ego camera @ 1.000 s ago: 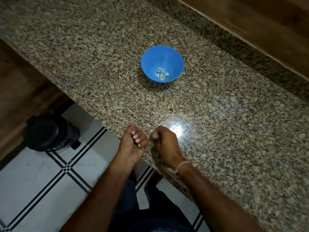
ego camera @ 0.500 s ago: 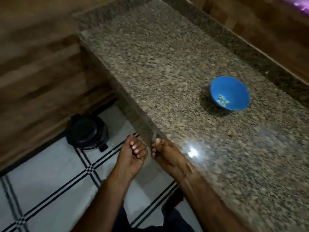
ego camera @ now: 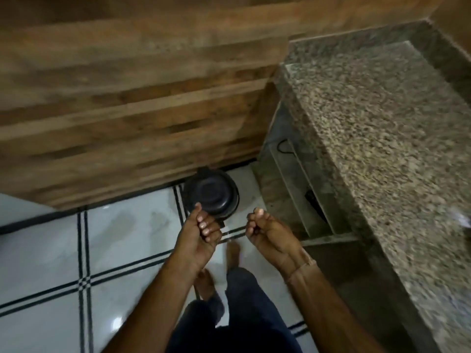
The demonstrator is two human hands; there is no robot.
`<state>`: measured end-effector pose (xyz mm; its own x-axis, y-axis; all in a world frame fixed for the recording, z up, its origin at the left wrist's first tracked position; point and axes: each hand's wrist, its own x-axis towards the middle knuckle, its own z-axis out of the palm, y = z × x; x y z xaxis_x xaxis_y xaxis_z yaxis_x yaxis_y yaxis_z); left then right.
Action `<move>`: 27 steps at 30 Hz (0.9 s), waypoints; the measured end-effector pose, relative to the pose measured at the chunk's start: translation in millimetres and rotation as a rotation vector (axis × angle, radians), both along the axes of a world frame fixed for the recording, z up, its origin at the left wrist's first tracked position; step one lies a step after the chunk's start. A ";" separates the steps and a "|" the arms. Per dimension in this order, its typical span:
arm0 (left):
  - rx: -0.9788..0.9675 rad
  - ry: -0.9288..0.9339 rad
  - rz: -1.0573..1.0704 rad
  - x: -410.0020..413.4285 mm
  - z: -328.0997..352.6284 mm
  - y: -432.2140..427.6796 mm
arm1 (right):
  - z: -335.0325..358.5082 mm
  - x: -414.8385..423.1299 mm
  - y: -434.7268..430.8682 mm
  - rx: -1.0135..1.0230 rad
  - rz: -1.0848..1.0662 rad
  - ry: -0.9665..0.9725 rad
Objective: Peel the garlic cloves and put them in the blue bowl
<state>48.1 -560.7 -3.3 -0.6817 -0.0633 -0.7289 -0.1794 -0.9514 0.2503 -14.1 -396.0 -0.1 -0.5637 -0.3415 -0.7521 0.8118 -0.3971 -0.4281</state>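
Observation:
The blue bowl and the garlic cloves are out of view. My left hand (ego camera: 201, 233) is held over the tiled floor, just in front of a black round bin (ego camera: 211, 194), with its fingers curled into the palm. About a hand's width to its right, my right hand (ego camera: 267, 233) is curled into a loose fist, also above the floor. Nothing shows inside either hand; the palms are hidden by the fingers.
The granite counter (ego camera: 382, 123) runs along the right, with open stone shelves (ego camera: 300, 194) under it. A wooden cabinet front (ego camera: 127, 98) fills the top left behind the bin. White floor tiles (ego camera: 51, 250) with black lines lie below, and my bare foot (ego camera: 233, 253) stands on them.
The view has swung left and down, from the counter to the floor. Both hands left the counter edge and now hang over the floor near the black bin. The blue bowl has left the view.

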 end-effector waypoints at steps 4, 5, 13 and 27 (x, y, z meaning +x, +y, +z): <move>-0.012 -0.048 0.078 -1.3 -11.4 -45.6 | -18.0 -23.4 -52.9 0.029 0.062 -0.020; -0.016 -0.055 0.086 -3.3 -14.1 -53.3 | -21.5 -28.5 -62.7 0.030 0.076 -0.039; 0.090 -0.227 0.159 -48.5 -105.2 -96.3 | -112.6 -71.7 -118.7 0.055 0.116 -0.211; 0.127 -0.384 0.184 -175.3 -456.3 -124.2 | -438.6 -181.4 -190.0 0.368 0.278 -0.214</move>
<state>-127.2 -684.9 -459.5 -0.3454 -0.0521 -0.9370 -0.0615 -0.9950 0.0781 -195.6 -585.9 -438.7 -0.3089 -0.1475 -0.9396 0.9503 -0.0081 -0.3111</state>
